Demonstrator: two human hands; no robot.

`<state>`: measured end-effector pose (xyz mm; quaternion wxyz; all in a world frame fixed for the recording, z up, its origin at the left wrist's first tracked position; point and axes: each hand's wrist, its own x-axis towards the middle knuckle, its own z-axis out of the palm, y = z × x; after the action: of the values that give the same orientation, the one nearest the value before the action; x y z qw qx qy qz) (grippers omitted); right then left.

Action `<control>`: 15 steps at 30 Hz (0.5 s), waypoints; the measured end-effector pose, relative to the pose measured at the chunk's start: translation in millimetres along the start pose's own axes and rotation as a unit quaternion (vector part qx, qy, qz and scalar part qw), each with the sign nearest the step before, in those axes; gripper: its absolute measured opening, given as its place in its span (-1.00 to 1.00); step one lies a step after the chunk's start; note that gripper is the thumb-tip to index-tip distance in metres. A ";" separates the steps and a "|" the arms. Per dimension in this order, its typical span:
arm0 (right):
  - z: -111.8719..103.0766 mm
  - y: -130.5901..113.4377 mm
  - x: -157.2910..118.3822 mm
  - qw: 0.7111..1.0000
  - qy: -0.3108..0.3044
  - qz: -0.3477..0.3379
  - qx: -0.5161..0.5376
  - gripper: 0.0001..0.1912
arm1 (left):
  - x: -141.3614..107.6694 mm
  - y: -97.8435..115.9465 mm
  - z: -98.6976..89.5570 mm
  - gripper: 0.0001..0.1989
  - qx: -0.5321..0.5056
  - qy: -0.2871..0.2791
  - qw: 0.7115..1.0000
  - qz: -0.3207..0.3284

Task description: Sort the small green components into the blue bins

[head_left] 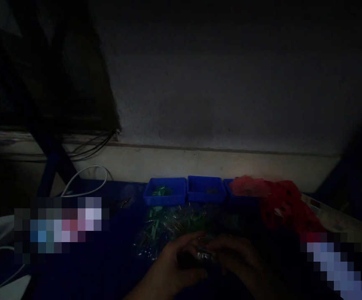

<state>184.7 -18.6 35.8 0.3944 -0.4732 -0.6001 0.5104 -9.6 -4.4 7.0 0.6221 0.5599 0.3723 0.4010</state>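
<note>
In the dim head view, my left hand (178,260) and my right hand (241,252) meet low in the middle, just above the blue tabletop. Between their fingertips is a small shiny silvery item (205,254), perhaps wrapped in clear plastic; its kind is too dark to make out. Both hands are closed around it, thumb and fingers from each side. Right behind them lies a loose pile of clear plastic packets (181,223) with thin metallic and greenish pieces in them.
Three blue bins stand along the back: the left bin (165,199) holds greenish packets, the middle bin (206,195) a few small pieces. Red mesh-like material (288,204) lies over and beside the right bin. A white cable (88,167) loops at left. Two areas are pixelated.
</note>
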 end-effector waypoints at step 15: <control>3.0 -0.6 4.4 0.997 -0.041 -0.049 -0.046 -0.87 | -1.1 28.3 1.8 -0.87 0.120 0.039 0.990 0.061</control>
<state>180.7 -15.1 35.9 0.3715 -0.4395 -0.6608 0.4818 -10.7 -4.7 35.3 0.5095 0.6362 0.4073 0.4120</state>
